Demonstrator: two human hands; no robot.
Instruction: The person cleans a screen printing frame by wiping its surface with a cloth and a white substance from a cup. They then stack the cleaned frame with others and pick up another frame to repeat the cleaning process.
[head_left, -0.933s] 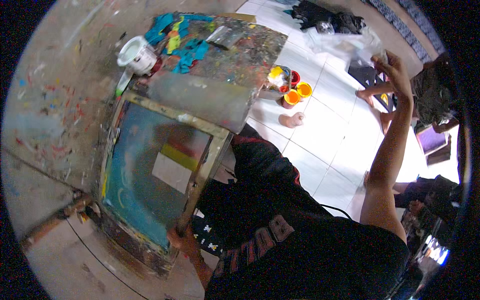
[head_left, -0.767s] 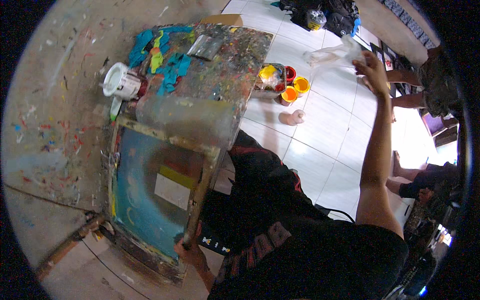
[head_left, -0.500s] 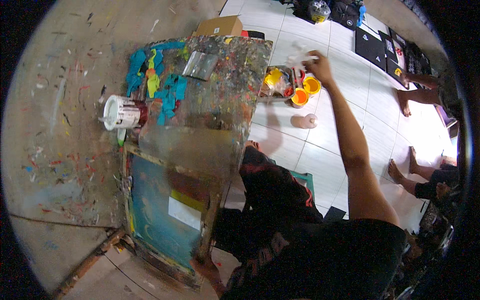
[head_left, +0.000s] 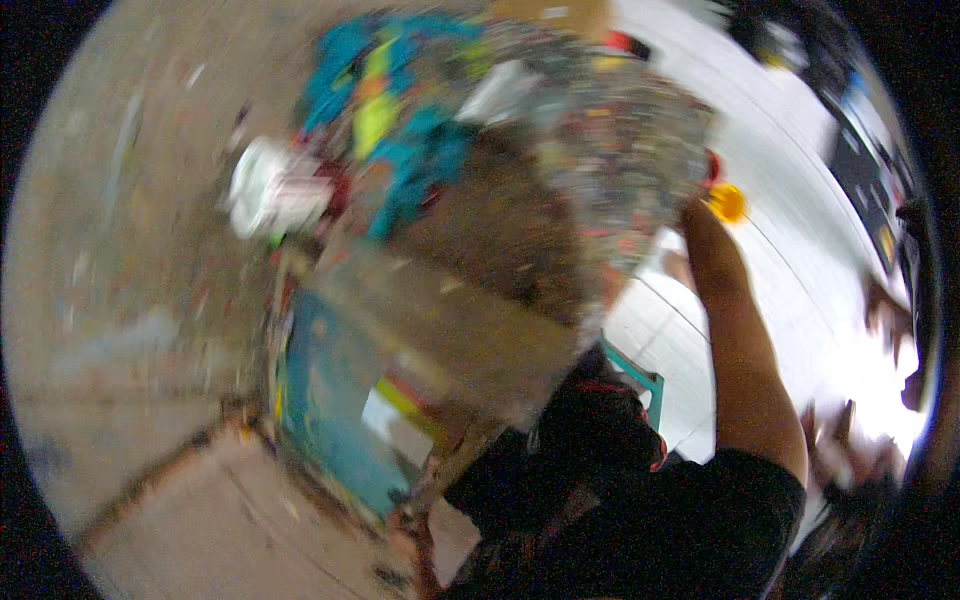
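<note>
The view is badly smeared. My left hand [head_left: 410,532] grips the near edge of a paint-stained screen frame with teal mesh [head_left: 330,400] and a white-and-yellow rectangle on it. My right forearm [head_left: 730,320] stretches up to the right side of the paint-crusted table [head_left: 640,120]; that hand is too blurred to make out, as is anything it holds. A white tub [head_left: 270,190] lies beyond the screen, beside teal and lime scraps [head_left: 420,160] and a pale packet [head_left: 497,92].
A yellow pot [head_left: 728,203] and a red one stand on the white tiled floor [head_left: 780,260]. A cardboard box [head_left: 550,15] sits behind the table, a green stool [head_left: 650,390] beside my legs. Dark items [head_left: 850,150] and other people's blurred legs [head_left: 880,310] are at the right.
My right hand, earlier raised over the floor with a clear plastic bag, has come toward the table's side; the bag is indistinguishable now. The view has swung, and my left hand stays at the frame.
</note>
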